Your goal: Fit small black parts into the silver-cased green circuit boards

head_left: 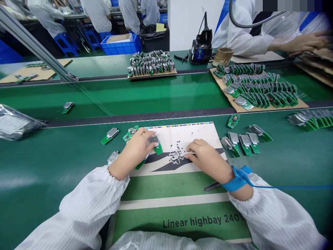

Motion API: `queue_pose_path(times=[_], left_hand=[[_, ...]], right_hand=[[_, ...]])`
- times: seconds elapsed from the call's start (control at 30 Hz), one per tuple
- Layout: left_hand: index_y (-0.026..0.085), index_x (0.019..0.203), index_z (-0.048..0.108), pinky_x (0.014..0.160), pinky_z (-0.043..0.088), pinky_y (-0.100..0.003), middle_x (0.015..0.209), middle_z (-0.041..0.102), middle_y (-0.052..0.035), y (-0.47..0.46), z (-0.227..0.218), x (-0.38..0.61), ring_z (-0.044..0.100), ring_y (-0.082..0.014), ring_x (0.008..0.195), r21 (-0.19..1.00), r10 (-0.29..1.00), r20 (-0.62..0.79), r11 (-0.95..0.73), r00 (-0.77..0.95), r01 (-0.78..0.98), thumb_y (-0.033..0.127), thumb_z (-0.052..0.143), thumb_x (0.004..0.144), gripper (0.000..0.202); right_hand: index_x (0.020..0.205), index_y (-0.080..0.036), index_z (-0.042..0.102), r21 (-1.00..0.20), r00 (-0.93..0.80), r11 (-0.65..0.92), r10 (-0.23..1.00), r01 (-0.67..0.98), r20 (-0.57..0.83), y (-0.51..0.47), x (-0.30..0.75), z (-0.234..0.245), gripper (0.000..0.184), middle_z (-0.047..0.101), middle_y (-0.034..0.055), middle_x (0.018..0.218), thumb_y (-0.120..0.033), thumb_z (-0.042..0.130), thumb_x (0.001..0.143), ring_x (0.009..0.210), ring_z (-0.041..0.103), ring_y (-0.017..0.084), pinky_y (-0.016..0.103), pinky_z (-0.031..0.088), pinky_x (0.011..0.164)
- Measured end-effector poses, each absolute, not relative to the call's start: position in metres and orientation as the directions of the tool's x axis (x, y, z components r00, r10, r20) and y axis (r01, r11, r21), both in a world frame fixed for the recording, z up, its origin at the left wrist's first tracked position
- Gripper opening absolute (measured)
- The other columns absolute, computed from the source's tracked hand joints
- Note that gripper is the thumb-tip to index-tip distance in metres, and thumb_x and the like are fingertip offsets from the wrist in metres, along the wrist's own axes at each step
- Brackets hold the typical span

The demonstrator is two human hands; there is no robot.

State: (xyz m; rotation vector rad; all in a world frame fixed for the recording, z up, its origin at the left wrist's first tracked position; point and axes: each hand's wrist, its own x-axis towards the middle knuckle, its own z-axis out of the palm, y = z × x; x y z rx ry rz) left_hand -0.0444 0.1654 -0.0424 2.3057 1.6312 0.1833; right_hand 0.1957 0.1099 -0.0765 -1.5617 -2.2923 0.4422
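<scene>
My left hand is closed on a small green circuit board with a silver metal part at its top, held over the upper left of a printed cardboard sheet. More boards lie around that hand, one of them a green board just behind it. A scatter of tiny black and silver parts covers the sheet's middle. At the right edge of this pile is my right hand, thumb and fingertips drawn together; whatever may be between them is too small to make out. A blue wrist strap circles my right wrist.
Several boards lie to the right. Beyond, a cardboard tray carries rows of boards, and another board stack stands farther back. A silver bag lies at left, and a dark tool sits under my right wrist. A co-worker's hands are at upper right.
</scene>
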Motion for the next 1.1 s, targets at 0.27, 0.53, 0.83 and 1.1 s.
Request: queue_pose_path(times=[0.27, 0.53, 0.83, 1.1], left_hand=[[0.014, 0.116, 0.062, 0.099, 0.046, -0.045, 0.117, 0.066, -0.0125, 0.165, -0.049, -0.044, 0.059, -0.0301, 0.112, 0.402, 0.916, -0.067, -0.338, 0.395, 0.851, 0.022, 0.068, 0.078, 0.040], [0.017, 0.111, 0.062, 0.083, 0.055, -0.037, 0.110, 0.065, -0.0075, 0.155, -0.044, -0.046, 0.065, -0.0199, 0.085, 0.477, 0.940, 0.028, -0.311, 0.340, 0.822, 0.018, 0.069, 0.076, 0.035], [0.022, 0.108, 0.063, 0.074, 0.056, -0.033, 0.116, 0.058, -0.0054, 0.133, -0.024, -0.044, 0.062, -0.0143, 0.077, 0.835, 0.965, 0.046, -0.179, 0.259, 0.520, 0.025, 0.069, 0.076, 0.032], [0.018, 0.089, 0.055, 0.062, 0.046, -0.021, 0.081, 0.066, 0.0004, 0.094, -0.017, -0.026, 0.060, -0.0111, 0.071, 0.853, 0.845, -0.423, 0.493, 0.327, -0.171, 0.023, 0.083, 0.064, 0.038]], right_hand=[[0.070, -0.019, 0.050, -0.483, -0.290, 0.301, 0.952, 0.822, 0.099, 0.102, 0.189, -0.090, 0.021, 0.059, 0.0037, 0.076, -0.004, 0.056, 0.083, 0.074, 0.054, 0.019, 0.031, 0.045, 0.069], [0.073, -0.019, 0.046, -0.477, -0.304, 0.333, 0.942, 0.813, 0.139, 0.096, 0.188, -0.094, 0.022, 0.054, 0.0058, 0.079, -0.003, 0.042, 0.088, 0.074, 0.046, 0.021, 0.035, 0.039, 0.070], [0.077, -0.020, 0.044, -0.599, -0.292, 0.345, 0.938, 0.722, 0.188, 0.098, 0.191, -0.079, 0.017, 0.057, 0.0042, 0.076, -0.011, 0.039, 0.092, 0.072, 0.053, 0.019, 0.032, 0.044, 0.066], [0.090, -0.021, 0.055, -0.770, -0.256, 0.238, 0.961, 0.592, 0.100, 0.091, 0.207, -0.052, 0.009, 0.064, 0.0018, 0.079, -0.018, 0.047, 0.093, 0.071, 0.060, 0.016, 0.027, 0.047, 0.062]])
